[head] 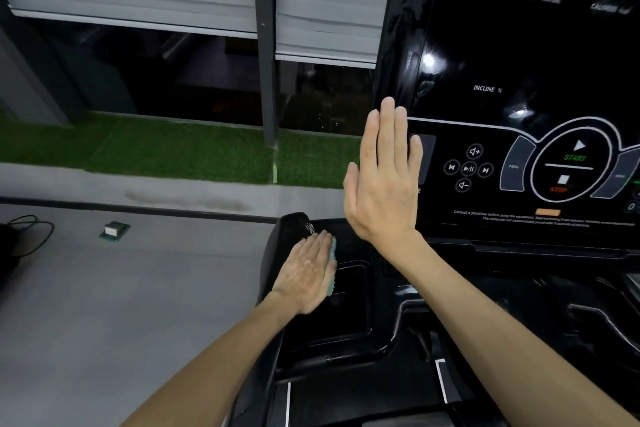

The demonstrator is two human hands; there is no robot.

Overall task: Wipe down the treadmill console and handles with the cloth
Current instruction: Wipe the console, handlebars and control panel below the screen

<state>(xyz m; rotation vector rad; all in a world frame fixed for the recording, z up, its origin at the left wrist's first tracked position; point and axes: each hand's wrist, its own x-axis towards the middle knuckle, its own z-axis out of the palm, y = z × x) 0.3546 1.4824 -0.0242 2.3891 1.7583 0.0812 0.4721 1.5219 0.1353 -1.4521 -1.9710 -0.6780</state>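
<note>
The black treadmill console fills the right side, with START and STOP buttons and media keys. My right hand is raised flat, fingers straight and together, in front of the console's left edge, holding nothing. My left hand lies flat with straight fingers on a light teal cloth, pressing it onto the black left tray area below the console. Only a thin strip of the cloth shows beside the fingers. A black handle end rises just beyond my left fingertips.
Grey floor stretches to the left, with a small green and white block and a black cable. A strip of artificial grass runs under dark windows with grey blinds. A dark pillar stands behind.
</note>
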